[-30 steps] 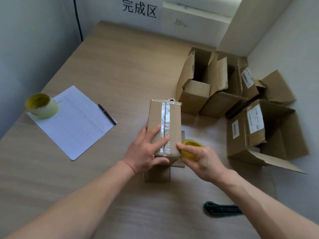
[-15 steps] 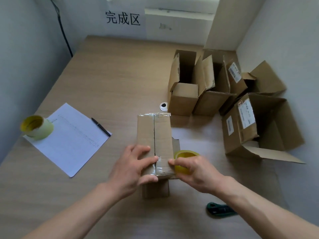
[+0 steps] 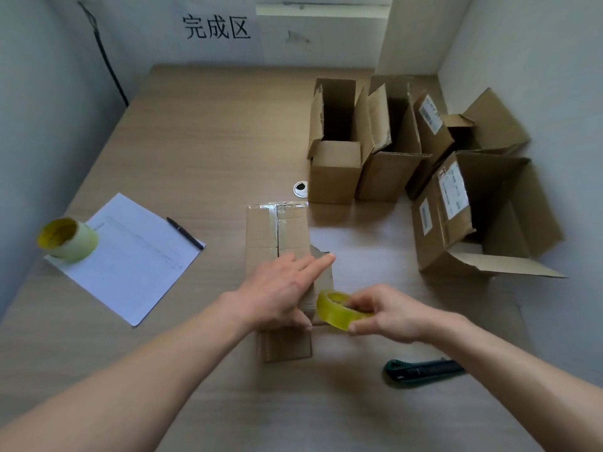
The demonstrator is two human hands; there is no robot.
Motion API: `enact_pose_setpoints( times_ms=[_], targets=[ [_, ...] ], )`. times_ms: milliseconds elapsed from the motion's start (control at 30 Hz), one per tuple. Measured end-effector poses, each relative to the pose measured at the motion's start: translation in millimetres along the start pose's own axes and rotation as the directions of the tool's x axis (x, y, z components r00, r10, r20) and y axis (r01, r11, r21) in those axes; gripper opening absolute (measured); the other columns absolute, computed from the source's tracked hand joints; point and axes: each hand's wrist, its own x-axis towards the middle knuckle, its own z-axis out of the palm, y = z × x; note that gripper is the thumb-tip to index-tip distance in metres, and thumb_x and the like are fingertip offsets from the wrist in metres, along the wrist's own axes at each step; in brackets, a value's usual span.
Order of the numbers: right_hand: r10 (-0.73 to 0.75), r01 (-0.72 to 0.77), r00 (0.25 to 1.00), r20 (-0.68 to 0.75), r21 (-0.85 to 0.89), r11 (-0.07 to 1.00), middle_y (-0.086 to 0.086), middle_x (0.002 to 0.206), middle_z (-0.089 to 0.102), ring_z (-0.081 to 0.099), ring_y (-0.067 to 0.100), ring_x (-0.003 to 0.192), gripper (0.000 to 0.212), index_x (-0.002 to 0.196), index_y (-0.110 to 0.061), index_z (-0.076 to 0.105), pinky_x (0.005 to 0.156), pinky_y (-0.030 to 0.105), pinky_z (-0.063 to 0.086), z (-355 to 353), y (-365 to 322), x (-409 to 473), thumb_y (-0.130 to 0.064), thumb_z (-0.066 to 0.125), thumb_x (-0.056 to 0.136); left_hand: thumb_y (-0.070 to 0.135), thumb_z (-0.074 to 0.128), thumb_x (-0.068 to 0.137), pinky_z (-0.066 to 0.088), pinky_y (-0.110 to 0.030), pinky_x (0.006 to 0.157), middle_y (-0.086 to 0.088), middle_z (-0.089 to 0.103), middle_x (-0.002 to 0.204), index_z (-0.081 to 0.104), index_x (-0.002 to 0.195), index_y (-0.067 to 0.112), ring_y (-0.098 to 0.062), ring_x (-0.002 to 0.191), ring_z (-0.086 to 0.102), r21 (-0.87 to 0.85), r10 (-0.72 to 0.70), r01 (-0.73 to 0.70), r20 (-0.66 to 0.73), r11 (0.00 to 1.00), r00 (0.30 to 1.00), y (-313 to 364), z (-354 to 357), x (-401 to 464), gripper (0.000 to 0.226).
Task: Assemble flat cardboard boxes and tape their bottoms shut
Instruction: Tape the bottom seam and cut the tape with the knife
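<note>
The box (image 3: 277, 243) lies bottom-up at table centre, tape along its seam. The left hand (image 3: 280, 288) lies flat on it, fingers straight toward 2 o'clock, likely to pin the flaps and smooth the strip. At its 3 o'clock, the right hand (image 3: 388, 313) pinches the tape roll (image 3: 337, 309) off the near edge, seemingly to draw the strip taut. On the far wall at 12 o'clock a sign (image 3: 217, 27) reads 完成区; the finished boxes' (image 3: 336, 171) labels are too small to read

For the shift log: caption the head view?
Left hand flat on taped cardboard box; right hand holds yellow tape roll.
</note>
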Motion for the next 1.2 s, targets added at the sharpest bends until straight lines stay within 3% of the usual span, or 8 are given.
enact_pose_setpoints(
  times_ms=[133, 300, 467, 633, 800, 1000, 1100, 1200],
  targets=[
    [-0.221, -0.063, 0.932, -0.289, -0.727, 0.683, -0.001, 0.086, 0.066, 0.063, 0.025, 0.089, 0.034, 0.097, -0.026, 0.065, 0.079, 0.037, 0.038, -28.4, -20.7, 15.8, -0.054, 0.047, 0.090, 0.084, 0.055, 0.062, 0.046, -0.040, 0.092, 0.008, 0.048, 0.136, 0.008, 0.150, 0.038, -0.025, 0.115, 0.050, -0.121, -0.087, 0.087, 0.001, 0.989, 0.996, 10.2, -9.2, 5.1, 0.109],
    [-0.393, -0.057, 0.848, -0.357, -0.798, 0.600, -0.005, 0.091, 0.068, 0.058, 0.022, 0.097, 0.030, 0.100, -0.030, 0.064, 0.070, 0.035, 0.023, -25.3, -37.7, 28.9, -0.050, 0.044, 0.091, 0.073, 0.058, 0.074, 0.040, -0.031, 0.067, 0.008, 0.065, 0.100, 0.044, 0.126, 0.049, -0.025, 0.099, 0.061, -0.143, -0.201, 0.203, 0.030, 0.969, 0.979, 22.0, -27.5, 27.5, 0.059],
    [-0.511, -0.008, 0.721, -0.469, -0.742, 0.670, 0.003, 0.085, 0.070, 0.061, 0.031, 0.093, 0.030, 0.078, -0.017, 0.071, 0.065, 0.034, 0.035, -12.6, -27.8, 23.7, -0.046, 0.071, 0.081, 0.048, 0.072, 0.073, 0.039, -0.025, 0.068, 0.009, 0.068, 0.097, 0.068, 0.105, 0.045, -0.022, 0.099, 0.062, -0.204, -0.391, 0.390, 0.034, 0.898, 0.920, 28.6, -27.0, 42.1, 0.032],
    [-0.433, 0.103, 0.599, -0.674, -0.471, 0.876, 0.006, 0.127, 0.057, 0.051, 0.025, 0.117, 0.050, 0.115, -0.017, 0.065, 0.093, 0.037, 0.044, 21.7, 27.1, -18.7, -0.036, 0.075, 0.071, 0.039, 0.077, 0.072, 0.041, -0.023, 0.071, 0.017, 0.068, 0.093, 0.070, 0.099, 0.045, -0.014, 0.098, 0.063, -0.319, -0.459, 0.446, 0.037, 0.836, 0.887, 26.4, -22.3, 42.7, 0.029],
    [0.001, -0.272, 0.864, -0.504, -0.463, 0.843, 0.004, 0.106, 0.064, 0.063, 0.031, 0.097, 0.060, 0.112, -0.020, 0.069, 0.078, 0.042, 0.050, 75.4, 129.9, -94.6, -0.021, 0.077, 0.053, 0.042, 0.082, 0.067, 0.038, -0.024, 0.068, 0.020, 0.062, 0.076, 0.069, 0.093, 0.045, -0.011, 0.091, 0.062, -0.386, -0.481, 0.468, 0.068, 0.795, 0.874, 25.7, -23.2, 41.9, 0.029],
    [0.220, -0.431, 0.859, -0.463, -0.422, 0.797, -0.005, 0.099, 0.064, 0.061, 0.022, 0.095, 0.027, 0.111, -0.028, 0.060, 0.077, 0.036, 0.043, 100.9, 135.6, -95.3, -0.042, 0.061, 0.088, 0.045, 0.084, 0.067, 0.041, -0.025, 0.070, 0.019, 0.064, 0.076, 0.068, 0.090, 0.045, -0.010, 0.088, 0.062, -0.390, -0.477, 0.465, 0.071, 0.795, 0.876, 28.0, -23.4, 41.1, 0.028],
    [0.254, -0.317, 0.848, -0.465, -0.061, 0.947, -0.005, 0.088, 0.058, 0.059, 0.025, 0.088, 0.006, 0.093, -0.031, 0.049, 0.069, 0.036, 0.037, 99.1, 108.2, -84.0, -0.027, 0.053, 0.095, 0.044, 0.084, 0.067, 0.044, -0.025, 0.072, 0.020, 0.064, 0.075, 0.068, 0.087, 0.045, -0.009, 0.087, 0.062, -0.399, -0.485, 0.477, 0.089, 0.783, 0.870, 27.2, -24.7, 41.5, 0.026],
    [0.243, -0.108, 0.840, -0.485, 0.290, 0.951, 0.007, 0.067, 0.061, 0.060, 0.025, 0.063, 0.023, 0.078, -0.022, 0.052, 0.063, 0.041, 0.045, 98.5, 80.3, -72.5, -0.006, 0.048, 0.093, 0.044, 0.085, 0.066, 0.048, -0.025, 0.075, 0.020, 0.064, 0.075, 0.068, 0.086, 0.045, -0.010, 0.085, 0.062, -0.409, -0.487, 0.484, 0.106, 0.773, 0.867, 26.1, -25.0, 42.4, 0.026]
  ],
)
